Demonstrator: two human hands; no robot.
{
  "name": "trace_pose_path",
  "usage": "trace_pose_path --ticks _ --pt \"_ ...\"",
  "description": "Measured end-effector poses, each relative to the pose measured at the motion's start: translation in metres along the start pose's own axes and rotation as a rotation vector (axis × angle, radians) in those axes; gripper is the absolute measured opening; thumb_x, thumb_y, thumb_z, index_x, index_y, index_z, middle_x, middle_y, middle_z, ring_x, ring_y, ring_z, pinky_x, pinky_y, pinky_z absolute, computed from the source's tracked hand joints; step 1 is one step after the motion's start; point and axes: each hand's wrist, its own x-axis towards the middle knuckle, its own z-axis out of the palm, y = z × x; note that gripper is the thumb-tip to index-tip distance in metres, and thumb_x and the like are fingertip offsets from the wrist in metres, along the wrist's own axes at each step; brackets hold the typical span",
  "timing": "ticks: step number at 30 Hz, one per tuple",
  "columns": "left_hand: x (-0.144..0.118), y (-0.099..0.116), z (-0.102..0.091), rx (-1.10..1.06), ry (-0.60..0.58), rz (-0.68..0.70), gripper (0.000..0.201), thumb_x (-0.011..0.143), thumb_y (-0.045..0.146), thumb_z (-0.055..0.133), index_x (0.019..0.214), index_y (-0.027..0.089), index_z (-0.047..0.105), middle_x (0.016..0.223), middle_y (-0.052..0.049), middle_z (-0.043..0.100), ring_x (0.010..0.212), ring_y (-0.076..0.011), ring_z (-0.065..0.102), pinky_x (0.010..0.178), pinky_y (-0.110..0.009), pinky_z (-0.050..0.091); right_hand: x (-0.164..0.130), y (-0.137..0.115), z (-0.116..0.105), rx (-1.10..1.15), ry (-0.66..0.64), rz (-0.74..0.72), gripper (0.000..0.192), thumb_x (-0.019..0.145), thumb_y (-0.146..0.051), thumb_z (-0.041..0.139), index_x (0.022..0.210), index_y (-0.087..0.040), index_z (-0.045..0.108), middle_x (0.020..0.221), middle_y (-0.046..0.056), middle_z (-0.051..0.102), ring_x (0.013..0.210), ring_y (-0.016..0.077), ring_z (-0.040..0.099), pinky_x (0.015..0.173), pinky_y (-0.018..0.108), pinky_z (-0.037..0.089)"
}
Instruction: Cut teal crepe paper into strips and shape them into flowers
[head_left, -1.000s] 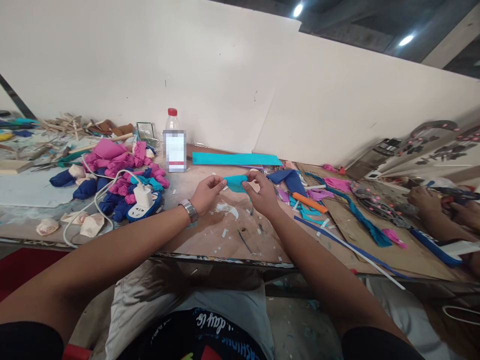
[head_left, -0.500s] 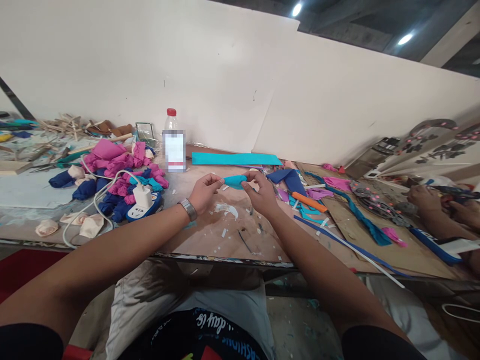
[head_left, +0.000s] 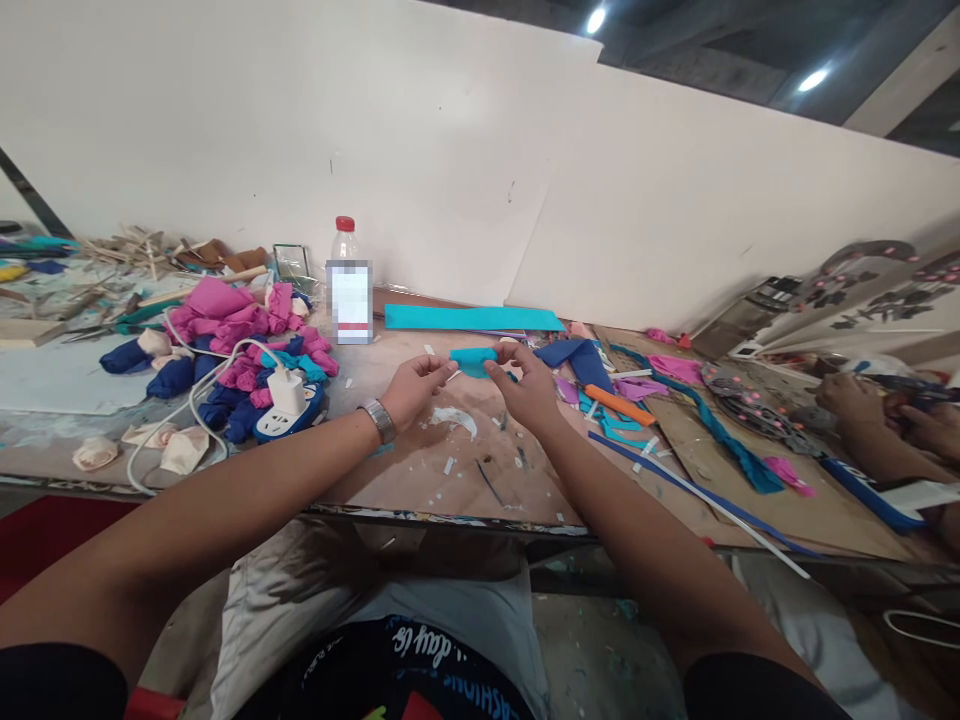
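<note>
A short piece of turquoise crepe paper (head_left: 472, 361) is stretched between my two hands, just above the tabletop. My left hand (head_left: 417, 392), with a metal watch on the wrist, has thumb and forefinger pinched at the left end of the piece. At its right end, my right hand (head_left: 527, 385) grips it between thumb and fingers. Behind the hands, a long flat turquoise strip (head_left: 472, 318) lies along the foot of the white wall. Small white scraps (head_left: 448, 466) are scattered on the table near me.
Left are a bottle (head_left: 345, 240) with a red cap, a power strip (head_left: 279, 424) with a white plug and cable, and a pile of pink and blue crumpled pieces (head_left: 217, 310). An orange-handled cutter (head_left: 616, 404) lies right, before cardboard (head_left: 694, 455). Another person's hands (head_left: 855, 405) work far right.
My left fingers have shifted slightly along the turquoise piece, and more of its left end shows. The right hand keeps its grip in nearly the same place.
</note>
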Motion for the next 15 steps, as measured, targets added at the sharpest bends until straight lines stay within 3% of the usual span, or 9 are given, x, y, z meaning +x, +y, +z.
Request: trace_pose_path --ticks 5,11,15 --pt "-0.0027 -0.0036 0.0011 0.014 -0.055 -0.065 0.050 0.061 0.053 0.087 0.090 0.015 0.071 0.075 -0.001 0.062 0.061 -0.0091 0.049 0.055 -0.024 0.036 0.0003 -0.0012 0.0011 0.043 -0.026 0.025 0.024 0.090 -0.044 0.062 0.097 -0.021 0.066 0.092 0.004 0.068 0.086 0.0197 0.060 0.082 0.036 0.045" --pt "-0.0068 0.0004 0.0027 0.042 -0.068 -0.115 0.048 0.060 0.055 0.088 0.074 0.017 0.061 0.054 0.006 0.050 0.043 -0.0054 0.032 0.042 -0.024 0.020 -0.0006 0.0001 0.0027 0.073 -0.031 0.028 0.023 0.091 -0.043 0.061 0.097 -0.021 0.066 0.093 0.004 0.069 0.086 0.0193 0.060 0.084 0.035 0.046" --pt "-0.0090 0.0051 0.0048 0.044 -0.064 -0.117 0.048 0.059 0.053 0.088 0.074 0.017 0.060 0.052 0.007 0.047 0.043 -0.0048 0.032 0.043 -0.024 0.021 -0.0012 0.0011 0.0042 0.083 -0.016 0.042 0.022 0.091 -0.041 0.060 0.098 -0.021 0.065 0.093 0.004 0.068 0.086 0.0194 0.060 0.084 0.036 0.046"
